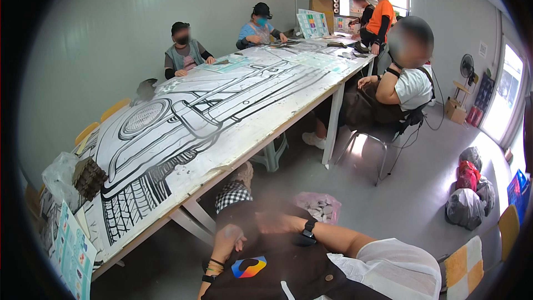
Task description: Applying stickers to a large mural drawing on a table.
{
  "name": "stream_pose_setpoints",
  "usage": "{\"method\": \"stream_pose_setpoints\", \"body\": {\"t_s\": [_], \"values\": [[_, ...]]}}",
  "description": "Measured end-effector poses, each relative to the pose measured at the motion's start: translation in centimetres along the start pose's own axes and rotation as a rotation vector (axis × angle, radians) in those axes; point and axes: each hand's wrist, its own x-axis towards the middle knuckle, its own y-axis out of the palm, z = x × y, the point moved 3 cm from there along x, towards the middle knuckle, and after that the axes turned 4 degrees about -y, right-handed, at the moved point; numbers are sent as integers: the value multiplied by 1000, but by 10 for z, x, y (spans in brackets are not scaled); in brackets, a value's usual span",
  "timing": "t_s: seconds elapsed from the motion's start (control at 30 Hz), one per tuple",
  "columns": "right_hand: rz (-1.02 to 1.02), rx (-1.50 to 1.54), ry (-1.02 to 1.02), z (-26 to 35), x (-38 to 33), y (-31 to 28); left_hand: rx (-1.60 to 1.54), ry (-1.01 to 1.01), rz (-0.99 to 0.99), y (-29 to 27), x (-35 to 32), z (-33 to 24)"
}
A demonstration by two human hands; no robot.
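Both my hands lie close together over my lap, against a dark brown apron point(277, 269). My left hand point(233, 238), with bands at the wrist, has a few fingertips showing; the rest is hidden against the dark cloth. My right hand point(276, 223), below a black wristwatch point(308, 229), is smeared by blur. Whether either hand holds anything cannot be made out. A black-and-white checked cloth point(233, 195) shows just beyond them. On the floor beyond my right hand is a pink plastic bag point(317, 207) of grey-white pieces.
A long white table point(222, 168) carries a large black line drawing point(189, 114). Brown stacked pieces point(89, 179) and a printed board point(75, 253) sit at its left end. Several people are around it; one sits on a chair point(369, 139). Filled bags point(466, 208) stand at right.
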Motion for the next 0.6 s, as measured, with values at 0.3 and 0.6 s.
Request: {"method": "stream_pose_setpoints", "body": {"t_s": [0.3, 0.6], "values": [[-62, -107, -70, 5, -14, 14, -6, 2, 11, -1, 1, 2], [-65, -202, -99, 4, -8, 7, 10, 7, 14, 0, 1, 1]]}}
